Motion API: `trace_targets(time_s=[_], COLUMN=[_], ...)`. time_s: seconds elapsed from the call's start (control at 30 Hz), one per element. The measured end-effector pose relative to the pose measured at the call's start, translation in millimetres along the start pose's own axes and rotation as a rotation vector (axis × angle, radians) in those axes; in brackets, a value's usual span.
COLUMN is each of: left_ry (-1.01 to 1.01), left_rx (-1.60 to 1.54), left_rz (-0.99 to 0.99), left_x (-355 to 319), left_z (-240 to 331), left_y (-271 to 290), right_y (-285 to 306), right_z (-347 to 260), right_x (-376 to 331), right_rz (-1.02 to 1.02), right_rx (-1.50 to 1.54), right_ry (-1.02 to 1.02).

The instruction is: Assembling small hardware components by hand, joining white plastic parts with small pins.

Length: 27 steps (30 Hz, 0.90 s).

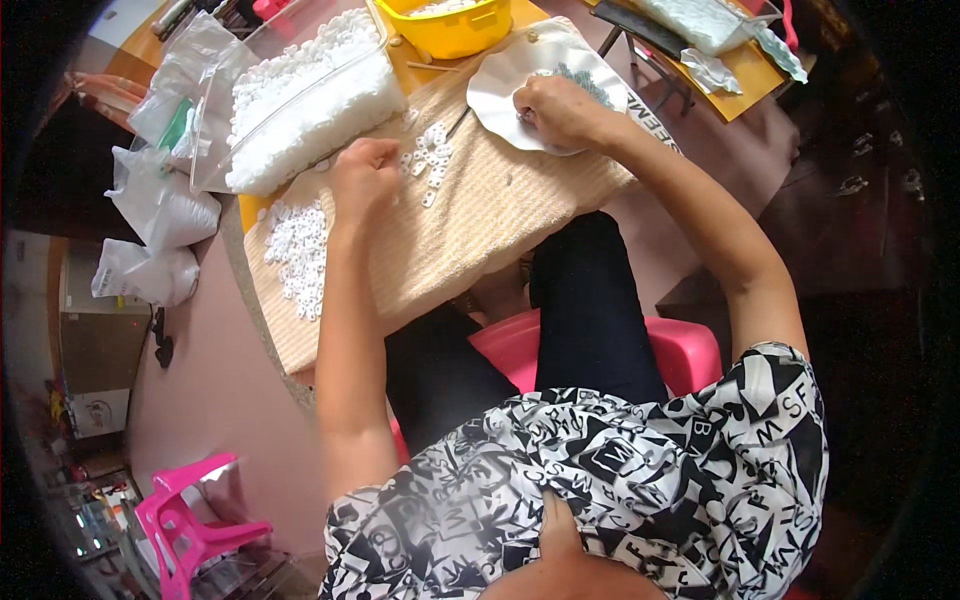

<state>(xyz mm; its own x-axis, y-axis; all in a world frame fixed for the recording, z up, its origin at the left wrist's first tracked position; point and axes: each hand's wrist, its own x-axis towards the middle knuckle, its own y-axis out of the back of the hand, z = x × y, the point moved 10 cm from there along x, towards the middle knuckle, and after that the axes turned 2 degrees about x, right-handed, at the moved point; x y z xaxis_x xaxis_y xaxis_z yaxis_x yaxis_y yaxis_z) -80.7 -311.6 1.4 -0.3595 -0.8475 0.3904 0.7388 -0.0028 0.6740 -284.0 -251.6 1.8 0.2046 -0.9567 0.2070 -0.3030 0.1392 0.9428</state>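
Observation:
My left hand (365, 170) is closed above the cream towel (480, 215), beside a loose scatter of small white pieces with holes (430, 158). Whatever its fingers hold is hidden. Over the scalloped white plate (488, 92), my right hand (562, 108) has its fingers pinched together, and I cannot make out anything between them. Small grey-green pieces (588, 84) lie in the plate, just past that hand. A larger heap of the white pieces (297, 252) covers the towel's left part, left of my left forearm.
A clear bin (200, 165) full of white pieces (315, 105) stands at the far left, next to a yellow basin (455, 38). White plastic bags (160, 200) sit left of the table. A pink stool (185, 520) is at lower left; another table (725, 95) stands far right.

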Motion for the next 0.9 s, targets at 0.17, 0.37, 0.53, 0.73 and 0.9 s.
trace_targets(time_s=[0.17,0.37,0.53,0.73,0.9], left_ry=[-0.155,-0.15,-0.197,0.14,0.286], left_rx=[0.102,0.146,0.071,-0.426,-0.916], left_rz=[-0.11,-0.177,0.017,0.164,0.21], left_x=[12,16,4,-32,-96], left_z=[4,11,23,29,28], left_y=[-30,-41,-15,39,46], right_y=[6,9,6,10,16], right_z=[-3,14,15,18,24], right_x=[2,2,6,7,2], right_rz=[0.109,0.104,0.153,0.203,0.261], right_rx=[0.059,0.181,0.206,0.229,0.198], right_ry=[0.026,-0.056,-0.034,-0.123,-0.227])
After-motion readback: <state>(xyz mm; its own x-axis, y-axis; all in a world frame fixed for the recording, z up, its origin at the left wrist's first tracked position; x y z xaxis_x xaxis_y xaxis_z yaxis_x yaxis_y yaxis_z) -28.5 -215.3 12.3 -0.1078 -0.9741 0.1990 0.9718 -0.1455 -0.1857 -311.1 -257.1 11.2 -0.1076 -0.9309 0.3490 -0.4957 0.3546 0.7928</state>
